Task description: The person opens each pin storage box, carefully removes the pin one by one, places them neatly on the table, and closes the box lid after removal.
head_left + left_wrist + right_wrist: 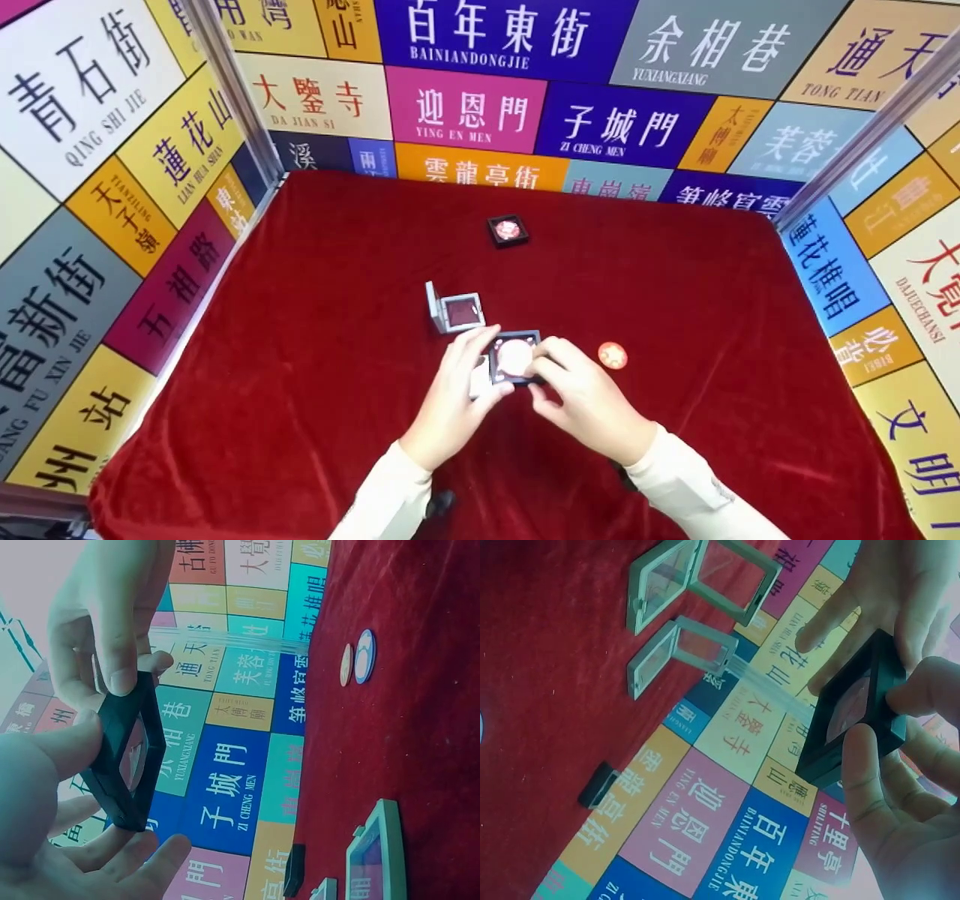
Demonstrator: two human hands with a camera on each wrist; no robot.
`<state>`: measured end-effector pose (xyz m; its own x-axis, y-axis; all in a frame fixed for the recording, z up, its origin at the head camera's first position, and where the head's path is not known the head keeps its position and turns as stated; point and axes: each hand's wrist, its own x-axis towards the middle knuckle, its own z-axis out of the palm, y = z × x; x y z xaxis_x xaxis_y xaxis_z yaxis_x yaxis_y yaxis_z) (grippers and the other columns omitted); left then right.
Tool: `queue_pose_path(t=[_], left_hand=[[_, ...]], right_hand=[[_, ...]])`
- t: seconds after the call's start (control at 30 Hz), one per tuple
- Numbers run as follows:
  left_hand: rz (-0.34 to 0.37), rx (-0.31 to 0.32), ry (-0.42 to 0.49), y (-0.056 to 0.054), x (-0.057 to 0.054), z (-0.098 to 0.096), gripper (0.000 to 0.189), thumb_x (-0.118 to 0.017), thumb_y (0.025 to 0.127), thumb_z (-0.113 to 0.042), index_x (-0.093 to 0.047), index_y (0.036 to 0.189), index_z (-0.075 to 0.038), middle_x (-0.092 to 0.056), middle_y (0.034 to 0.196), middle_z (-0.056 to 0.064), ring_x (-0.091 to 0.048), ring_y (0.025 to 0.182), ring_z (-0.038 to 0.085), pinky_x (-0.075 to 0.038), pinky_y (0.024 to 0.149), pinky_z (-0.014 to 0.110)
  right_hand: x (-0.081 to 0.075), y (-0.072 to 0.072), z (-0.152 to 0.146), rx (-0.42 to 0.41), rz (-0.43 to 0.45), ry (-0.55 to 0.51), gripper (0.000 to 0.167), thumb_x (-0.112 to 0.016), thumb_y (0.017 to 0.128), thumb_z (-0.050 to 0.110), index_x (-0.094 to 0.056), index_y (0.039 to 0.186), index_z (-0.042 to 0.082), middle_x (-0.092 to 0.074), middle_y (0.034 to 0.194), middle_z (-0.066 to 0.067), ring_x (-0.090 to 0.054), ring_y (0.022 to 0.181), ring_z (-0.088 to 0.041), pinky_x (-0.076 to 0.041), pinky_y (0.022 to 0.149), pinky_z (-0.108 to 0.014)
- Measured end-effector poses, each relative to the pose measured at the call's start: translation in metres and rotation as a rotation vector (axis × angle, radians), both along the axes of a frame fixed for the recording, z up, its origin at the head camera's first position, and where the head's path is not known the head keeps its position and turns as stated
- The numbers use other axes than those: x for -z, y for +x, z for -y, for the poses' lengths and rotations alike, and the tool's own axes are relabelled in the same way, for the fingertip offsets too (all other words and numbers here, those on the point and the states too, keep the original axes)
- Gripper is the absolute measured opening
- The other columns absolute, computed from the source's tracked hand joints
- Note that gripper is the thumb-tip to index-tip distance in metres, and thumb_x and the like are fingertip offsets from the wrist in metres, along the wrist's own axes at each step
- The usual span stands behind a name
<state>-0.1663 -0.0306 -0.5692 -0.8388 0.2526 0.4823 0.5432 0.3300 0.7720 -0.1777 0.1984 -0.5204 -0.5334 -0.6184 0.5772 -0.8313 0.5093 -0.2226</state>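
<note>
Both hands hold a small black display frame (514, 334) with a pale round disc (514, 357) inside it. My left hand (450, 386) grips its left side, and my right hand (589, 397) pinches its right side. Seen in the left wrist view, the frame (124, 772) is tilted, with the right hand's thumb (120, 679) on its edge. In the right wrist view, fingertips (861, 746) press the edge of the frame. Behind the left hand, a pale case (478, 381) is partly hidden.
An open grey hinged case (444, 328) stands beyond the left hand. A black frame with a red-and-white disc (508, 229) lies farther back. Right of the hands is a red disc (613, 355); the left wrist view shows a blue-rimmed disc (364, 656) close by. Printed panels surround the red cloth (337, 262).
</note>
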Motion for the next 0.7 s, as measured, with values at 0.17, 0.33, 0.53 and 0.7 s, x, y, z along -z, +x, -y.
queue_pose_path(t=[0.17, 0.33, 0.53, 0.7], left_hand=[[-0.023, -0.010, 0.013, 0.000, -0.004, 0.001, 0.070, -0.080, 0.099, -0.014, -0.049, 0.162, -0.012, -0.049, 0.157, 0.008, -0.045, 0.143, 0.023, -0.042, 0.116, 0.041], [-0.045, -0.004, 0.040, 0.000, -0.010, 0.000, 0.066, -0.076, 0.100, -0.009, -0.050, 0.161, -0.011, -0.049, 0.156, 0.006, -0.043, 0.143, 0.021, -0.041, 0.117, 0.040], [-0.076, 0.061, 0.000, 0.003, -0.016, -0.004, 0.064, -0.069, 0.107, -0.020, -0.044, 0.164, -0.006, -0.045, 0.160, 0.008, -0.041, 0.146, 0.025, -0.033, 0.115, 0.053], [-0.035, 0.068, -0.049, 0.005, -0.017, -0.005, 0.067, -0.066, 0.109, -0.020, -0.037, 0.169, -0.012, -0.042, 0.160, 0.007, -0.041, 0.143, 0.024, -0.030, 0.117, 0.059]], right_hand=[[0.000, -0.004, 0.000, -0.028, 0.013, -0.161, 0.026, -0.079, 0.084, -0.006, -0.074, 0.107, 0.006, -0.065, 0.117, -0.009, -0.065, 0.098, -0.019, -0.051, 0.088, -0.025], [0.015, -0.007, 0.004, 0.039, 0.293, -0.588, 0.025, -0.064, 0.099, -0.006, -0.070, 0.123, 0.000, -0.067, 0.115, -0.011, -0.067, 0.086, -0.020, -0.056, 0.074, -0.027], [0.033, 0.002, 0.022, -0.142, 1.180, -1.082, 0.040, -0.035, 0.121, 0.029, -0.053, 0.146, 0.004, -0.066, 0.127, -0.013, -0.070, 0.095, -0.025, -0.060, 0.075, -0.039], [0.036, 0.007, 0.034, -0.268, 1.443, -1.265, 0.050, -0.036, 0.119, 0.045, -0.058, 0.149, 0.013, -0.067, 0.135, -0.013, -0.070, 0.110, -0.026, -0.059, 0.090, -0.042]])
